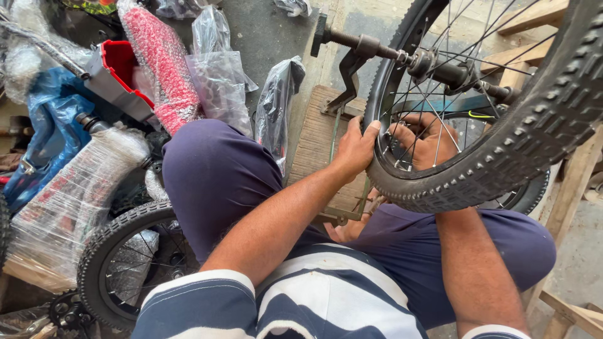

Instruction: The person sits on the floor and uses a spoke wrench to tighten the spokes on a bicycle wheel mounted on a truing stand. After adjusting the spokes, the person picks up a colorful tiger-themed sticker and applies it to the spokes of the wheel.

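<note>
Far left: a bike frame bundled in clear plastic wrap (69, 201), lying at a slant, with blue wrapping (50, 125) behind it and a red-lined grey box thing (116, 75) just above. Next to that, a red textured part in plastic (164, 69) plus a couple of crinkled clear bags (220, 81) and a dark part in a bag (276, 103) leaning near the knee. Down low on the left, a small knobby-tyred wheel (119, 263) flat against the floor clutter, partly tucked under the leg in dark blue trousers (213, 176); a black chainring (66, 311) peeking out at the bottom corner. Middle: striped blue-and-white shirt (314, 301), both forearms reaching up and forward. Left hand (355, 147) wrapped over the rim edge of the big wheel (477, 169), fingers curled tight and clamped on the rim where it meets the tyre, thumb side up. Right hand (424, 141) sitting inside the wheel, seen through the spokes, fingers bent and pressed to the inner side of the rim, close together; can't tell exactly how firm the grip is with the spokes in the way. The wheel itself standing upright over the lap, black knobby tyre nearest the camera, axle (433, 63) sticking out up top with a dark bracket (348, 75) hanging off it. Wooden plank (317, 144) under it all, more timber (568, 188) at far right.
</note>
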